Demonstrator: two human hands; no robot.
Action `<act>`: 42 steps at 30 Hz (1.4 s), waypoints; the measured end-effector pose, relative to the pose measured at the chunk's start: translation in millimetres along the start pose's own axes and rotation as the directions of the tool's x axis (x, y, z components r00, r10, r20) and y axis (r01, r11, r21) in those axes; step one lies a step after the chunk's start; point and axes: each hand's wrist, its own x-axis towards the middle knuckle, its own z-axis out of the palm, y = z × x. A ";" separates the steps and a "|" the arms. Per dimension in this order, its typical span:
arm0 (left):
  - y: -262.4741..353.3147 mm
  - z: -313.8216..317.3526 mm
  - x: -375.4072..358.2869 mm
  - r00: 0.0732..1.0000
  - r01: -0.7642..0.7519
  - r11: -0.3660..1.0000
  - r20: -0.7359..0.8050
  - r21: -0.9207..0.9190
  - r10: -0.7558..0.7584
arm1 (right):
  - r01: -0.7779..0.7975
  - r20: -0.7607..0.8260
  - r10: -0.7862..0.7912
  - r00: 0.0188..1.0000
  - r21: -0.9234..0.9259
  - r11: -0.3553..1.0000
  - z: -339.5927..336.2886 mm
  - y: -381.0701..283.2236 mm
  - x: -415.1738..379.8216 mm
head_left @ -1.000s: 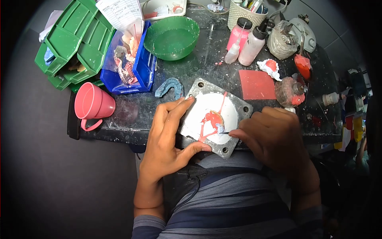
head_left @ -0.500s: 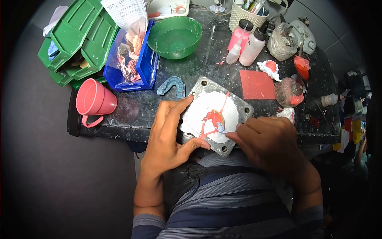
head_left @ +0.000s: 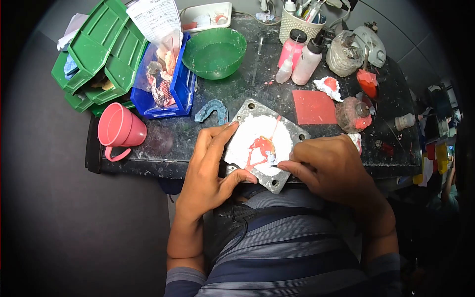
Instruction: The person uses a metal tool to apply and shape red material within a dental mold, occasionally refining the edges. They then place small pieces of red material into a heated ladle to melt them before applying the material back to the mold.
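My left hand point(head_left: 205, 166) is closed on the left edge of a grey metal dental flask point(head_left: 275, 184), thumb at its lower edge and fingers at its upper left. White plaster point(head_left: 241, 144) fills the round middle of the flask, which has corner holes. Set in the plaster is a pinkish-red wax piece point(head_left: 261, 145) with thin red wax strips running outward and a pale bluish lump at its lower right. My right hand point(head_left: 329, 166) pinches a slim dental hand tool point(head_left: 275, 166), its tip near that lump; the fingers hide most of its handle.
Behind the flask lie a blue-grey arch-shaped mould point(head_left: 213, 110) and a red wax sheet point(head_left: 314, 107). A pink mug point(head_left: 121, 126), blue bin point(head_left: 187, 94) and green bowl point(head_left: 215, 52) stand left. Bottles point(head_left: 307, 64), a glass burner point(head_left: 352, 115) and a red-coated spoon point(head_left: 367, 81) are at right.
The view has shifted slightly. The tool in my right hand has moved a little over the plaster beside the pale lump. My left hand keeps its hold on the flask.
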 end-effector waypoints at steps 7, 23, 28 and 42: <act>-7.4 -1.8 3.3 1.000 0.006 0.998 -0.006 -0.057 -0.006 | -0.077 -0.167 0.100 0.981 0.142 0.987 -15.2 7.0 -6.2; 25.6 16.2 3.0 0.998 0.045 0.981 0.039 0.187 -0.054 | 0.255 -0.237 0.161 0.958 0.962 -0.101 -2.0 47.4 -53.7; 20.2 10.6 13.1 0.992 0.092 0.996 0.091 0.000 -0.092 | 0.255 -0.259 0.229 0.939 0.966 0.044 13.8 40.8 -37.5; 9.9 16.7 11.2 0.998 -0.057 0.994 0.001 -0.096 0.057 | 0.089 -0.303 0.060 0.951 0.454 0.887 11.9 21.1 -24.7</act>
